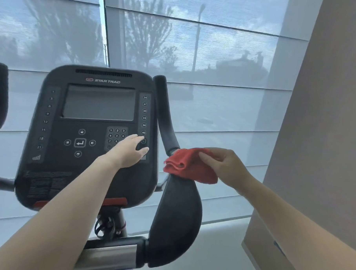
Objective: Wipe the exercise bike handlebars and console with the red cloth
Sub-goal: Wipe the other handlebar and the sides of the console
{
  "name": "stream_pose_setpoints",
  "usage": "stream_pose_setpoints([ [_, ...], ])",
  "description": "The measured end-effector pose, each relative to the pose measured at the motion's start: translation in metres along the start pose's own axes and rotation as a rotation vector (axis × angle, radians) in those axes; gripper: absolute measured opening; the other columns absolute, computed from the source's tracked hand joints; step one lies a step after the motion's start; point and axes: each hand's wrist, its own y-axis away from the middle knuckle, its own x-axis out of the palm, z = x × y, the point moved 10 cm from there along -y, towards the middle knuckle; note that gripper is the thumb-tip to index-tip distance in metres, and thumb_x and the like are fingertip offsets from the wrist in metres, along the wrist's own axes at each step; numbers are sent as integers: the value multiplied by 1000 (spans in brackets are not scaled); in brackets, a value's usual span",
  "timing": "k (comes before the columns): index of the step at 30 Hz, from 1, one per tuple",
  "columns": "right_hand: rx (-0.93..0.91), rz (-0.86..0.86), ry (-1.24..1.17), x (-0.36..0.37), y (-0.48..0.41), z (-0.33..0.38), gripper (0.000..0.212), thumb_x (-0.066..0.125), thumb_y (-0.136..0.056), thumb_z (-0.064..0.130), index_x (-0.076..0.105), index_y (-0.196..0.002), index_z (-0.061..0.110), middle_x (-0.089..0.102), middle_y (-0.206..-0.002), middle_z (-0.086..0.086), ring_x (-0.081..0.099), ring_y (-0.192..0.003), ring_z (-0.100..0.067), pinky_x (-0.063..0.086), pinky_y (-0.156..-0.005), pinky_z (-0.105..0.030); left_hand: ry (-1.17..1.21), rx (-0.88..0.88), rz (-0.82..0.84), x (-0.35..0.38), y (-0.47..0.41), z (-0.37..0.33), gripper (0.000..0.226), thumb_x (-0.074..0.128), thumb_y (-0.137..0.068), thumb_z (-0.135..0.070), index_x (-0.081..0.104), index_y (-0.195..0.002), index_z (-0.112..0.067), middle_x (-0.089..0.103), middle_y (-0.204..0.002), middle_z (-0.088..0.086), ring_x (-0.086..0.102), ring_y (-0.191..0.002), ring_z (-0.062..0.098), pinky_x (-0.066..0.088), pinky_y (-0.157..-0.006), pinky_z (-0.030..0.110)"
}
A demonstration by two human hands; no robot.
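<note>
Sheer window blinds point(233, 112) back everything. Nearest, the right hand point(225, 165) pinches the folded red cloth point(186, 165) between thumb and fingers; the cloth lies left of the grip, atop the padded handlebar point(176, 216). Farther, the left hand point(129, 151) rests straight-fingered on the console point(86, 118).

A gym — Star Trac exercise bike console point(87, 134), padded handlebars point(166, 113), shaded windows point(220, 51).

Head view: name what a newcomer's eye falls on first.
The folded red cloth stands out, pinched by the right hand against the black curved handlebar right of centre. Left of it, the big black Star Trac console fills the middle, with the left hand flat on its keypad.
</note>
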Motion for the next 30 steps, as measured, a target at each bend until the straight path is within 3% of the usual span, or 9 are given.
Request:
stream_pose_setpoints([
  [4,-87,206,152,26,13,7,22,61,-88,19,71,-97,36,70,-96,24,62,-94,7,47,-86,-14,41,30,-43,-21,31,-11,53,44,-96,-37,32,-144,-18,27,-154,0,21,-142,15,14,-115,29],
  [9,-72,33,49,-2,-22,8,13,65,-85,22,74,-89,29,73,-88,15,66,-87,1,53,-81,-24,18,20,-83,-37,56,-13,50,45,-95,-38,36,-142,-21,30,-152,-3,25,-140,11,17,-112,25],
  [12,-145,-49,-26,-2,-49,12,13,64,-85,21,74,-88,29,72,-90,16,64,-89,2,49,-81,-17,16,0,-115,-42,50,-24,49,45,-95,-38,37,-141,-23,31,-151,-5,24,-140,9,16,-110,23],
  [16,-283,140,-21,24,-69,3,18,63,-85,16,74,-93,28,71,-96,18,62,-93,7,44,-84,-10,44,-53,-181,-45,32,-38,49,45,-95,-37,37,-141,-23,32,-151,-6,27,-139,8,17,-106,19],
  [18,-275,228,-75,25,-81,-15,17,65,-85,16,75,-94,26,72,-95,16,64,-92,5,47,-85,-15,51,-97,-206,-46,21,-45,48,46,-95,-37,37,-141,-25,33,-150,-7,28,-138,8,18,-104,18],
  [22,-79,270,-333,10,-129,-54,13,64,-86,20,75,-88,26,74,-85,8,67,-79,-7,54,-75,-28,54,-215,-284,-53,4,-48,47,45,-95,-36,38,-140,-26,34,-149,-8,33,-136,11,21,-101,18],
  [26,-21,305,-383,3,-173,-81,14,63,-86,22,74,-82,30,74,-86,6,69,-87,-16,55,-81,-38,91,-336,-387,-57,-12,-47,45,45,-96,-36,40,-139,-25,36,-148,-8,35,-135,13,25,-101,21],
  [30,-21,406,-386,7,-204,-95,14,62,-87,25,74,-93,22,75,-90,-2,70,-88,-23,56,-81,-49,102,-423,-412,-54,-28,-48,43,45,-95,-41,43,-136,-29,41,-144,-12,37,-132,12,29,-95,22],
])
